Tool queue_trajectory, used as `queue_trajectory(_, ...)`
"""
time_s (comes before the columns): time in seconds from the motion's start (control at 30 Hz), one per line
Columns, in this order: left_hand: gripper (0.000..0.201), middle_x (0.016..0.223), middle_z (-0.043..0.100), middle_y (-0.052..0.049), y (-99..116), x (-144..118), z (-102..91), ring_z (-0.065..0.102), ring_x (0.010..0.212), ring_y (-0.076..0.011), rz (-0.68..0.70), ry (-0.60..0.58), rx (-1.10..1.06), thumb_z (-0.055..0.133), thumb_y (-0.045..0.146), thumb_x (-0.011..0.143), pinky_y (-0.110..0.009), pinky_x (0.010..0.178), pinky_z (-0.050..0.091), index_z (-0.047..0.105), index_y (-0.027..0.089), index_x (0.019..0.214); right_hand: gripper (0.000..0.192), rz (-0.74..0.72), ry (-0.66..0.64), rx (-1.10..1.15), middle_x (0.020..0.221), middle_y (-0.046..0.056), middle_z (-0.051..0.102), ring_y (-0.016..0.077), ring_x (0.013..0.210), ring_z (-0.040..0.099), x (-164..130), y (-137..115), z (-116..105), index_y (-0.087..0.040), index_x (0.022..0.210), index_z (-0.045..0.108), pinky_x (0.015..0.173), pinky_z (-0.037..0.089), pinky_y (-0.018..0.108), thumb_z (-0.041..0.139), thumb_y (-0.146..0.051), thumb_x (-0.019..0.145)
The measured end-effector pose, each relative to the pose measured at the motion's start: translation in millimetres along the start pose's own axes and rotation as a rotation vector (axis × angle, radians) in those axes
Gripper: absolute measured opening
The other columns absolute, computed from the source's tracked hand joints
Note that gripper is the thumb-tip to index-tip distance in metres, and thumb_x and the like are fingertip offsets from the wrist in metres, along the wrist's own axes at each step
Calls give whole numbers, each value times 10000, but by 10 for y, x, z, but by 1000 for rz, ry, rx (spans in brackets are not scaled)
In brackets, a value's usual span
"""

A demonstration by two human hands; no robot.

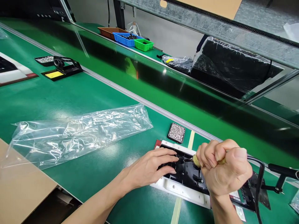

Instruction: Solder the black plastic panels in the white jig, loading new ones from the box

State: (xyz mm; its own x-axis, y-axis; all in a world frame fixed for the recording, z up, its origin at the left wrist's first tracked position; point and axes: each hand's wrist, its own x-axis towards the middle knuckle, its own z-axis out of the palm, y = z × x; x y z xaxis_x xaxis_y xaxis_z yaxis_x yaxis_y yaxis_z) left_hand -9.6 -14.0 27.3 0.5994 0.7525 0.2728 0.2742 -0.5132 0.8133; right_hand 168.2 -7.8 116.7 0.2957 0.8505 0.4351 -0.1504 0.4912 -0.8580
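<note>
At the near right of the green bench point(105, 93), a black panel point(190, 172) lay in a white fixture point(184, 189). The left hand point(155, 166) came over the panel's left part, its fingers spread and thumb apart, fingertips down at the surface; whether they pinched any small piece, I cannot tell. The right hand point(225, 168) was closed in a fist around a corded tool point(195, 161), its tip pointing left and down at the panel, near the left fingertips. Just beyond the fixture sat a small black tray point(175, 141) of silvery pieces. To the left, a clear plastic bag point(93, 133) lay flat, and farther off stood a black stand point(72, 68) with a yellow pad point(54, 74).
</note>
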Motion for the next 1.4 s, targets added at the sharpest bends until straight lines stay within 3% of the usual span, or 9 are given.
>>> queue_trajectory(0.33, 338, 1427, 641, -65, 10, -8, 6, 621, 1320, -230, -18, -10, -4, 650, 304, 1018, -398, 1169, 518, 674, 212, 1342, 550, 49, 12, 19, 452, -68, 333, 62, 363, 303, -10, 4, -4, -193, 570, 408, 340, 272, 192, 637, -524, 944)
queue_trajectory(1.4, 338, 1425, 642, -42, -5, -5, 1, 611, 1329, -206, -24, -15, -36, 656, 292, 1015, -358, 1181, 499, 670, 230, 1348, 484, 29, -43, 10, 488, -58, 345, 78, 400, 339, -37, 18, -24, -191, 612, 453, 373, 273, 209, 588, -452, 996)
